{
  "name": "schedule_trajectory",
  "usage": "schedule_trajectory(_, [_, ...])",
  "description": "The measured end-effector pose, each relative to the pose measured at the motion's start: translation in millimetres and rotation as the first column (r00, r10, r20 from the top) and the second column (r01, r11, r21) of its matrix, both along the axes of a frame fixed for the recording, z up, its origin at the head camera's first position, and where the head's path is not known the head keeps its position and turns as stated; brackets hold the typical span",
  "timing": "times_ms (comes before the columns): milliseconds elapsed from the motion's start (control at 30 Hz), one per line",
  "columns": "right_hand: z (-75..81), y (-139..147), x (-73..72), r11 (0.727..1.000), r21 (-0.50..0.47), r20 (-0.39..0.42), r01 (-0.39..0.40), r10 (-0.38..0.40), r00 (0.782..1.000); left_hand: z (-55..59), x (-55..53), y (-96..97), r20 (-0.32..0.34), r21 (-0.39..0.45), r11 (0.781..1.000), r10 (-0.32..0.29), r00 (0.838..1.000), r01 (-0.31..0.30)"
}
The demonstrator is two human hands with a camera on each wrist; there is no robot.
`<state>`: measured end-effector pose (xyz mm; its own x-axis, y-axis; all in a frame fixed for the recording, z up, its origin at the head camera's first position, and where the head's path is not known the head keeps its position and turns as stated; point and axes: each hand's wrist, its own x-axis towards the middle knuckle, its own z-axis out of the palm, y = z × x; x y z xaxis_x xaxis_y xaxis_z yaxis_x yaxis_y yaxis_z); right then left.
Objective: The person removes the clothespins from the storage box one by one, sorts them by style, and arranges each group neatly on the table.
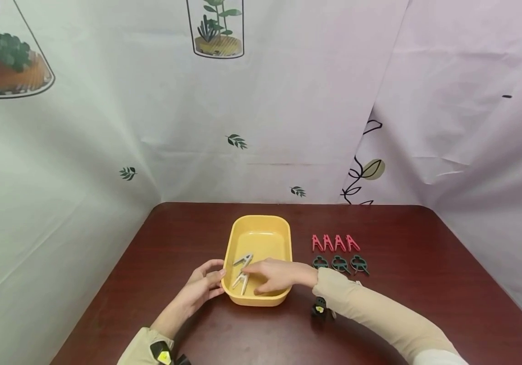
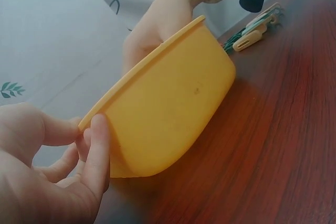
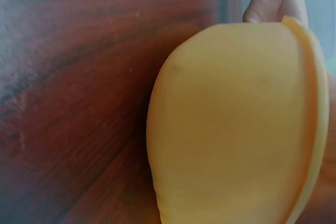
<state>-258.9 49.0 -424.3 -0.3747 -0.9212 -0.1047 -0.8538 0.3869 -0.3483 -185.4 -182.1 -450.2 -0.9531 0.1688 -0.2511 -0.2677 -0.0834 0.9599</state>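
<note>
A yellow plastic basin [image 1: 261, 302] stands on the table, with grey clothespins [image 1: 244, 260] lying inside toward its left side. My left hand [image 1: 200, 286] pinches the basin's left rim; in the left wrist view, the thumb of that left hand [image 2: 50, 156] is at the rim and its fingers lie against the outer wall. Reaching in over the right rim, my right hand [image 1: 274, 275] has its index fingertip right at a grey clothespin, thumb spread apart from it. The basin wall [image 3: 231, 124] hides most of the right hand in the right wrist view.
Right of the basin, several red clothespins [image 1: 335, 243] stand in a row on the dark red table [image 1: 183, 228]. In front of them lies a row of three dark green clips [image 1: 340, 263], close to my right sleeve. A pale printed cloth [image 1: 265, 101] hangs behind the table.
</note>
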Motion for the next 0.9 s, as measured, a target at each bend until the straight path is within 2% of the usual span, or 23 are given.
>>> schedule_trajectory(533, [-7.4,-14.4,-3.6,0.999,-0.032,-0.011,0.028,-0.028,1.000,-3.2,-1.4,-0.5,-0.010,-0.004,1.000,-0.002,1.000,0.001])
schedule_trajectory(900, [-8.8,-14.2,-5.6,0.998,0.003,0.014,0.058,-0.058,0.998,-4.6,-1.2,1.2,-0.007,-0.011,1.000,0.009,1.000,-0.009])
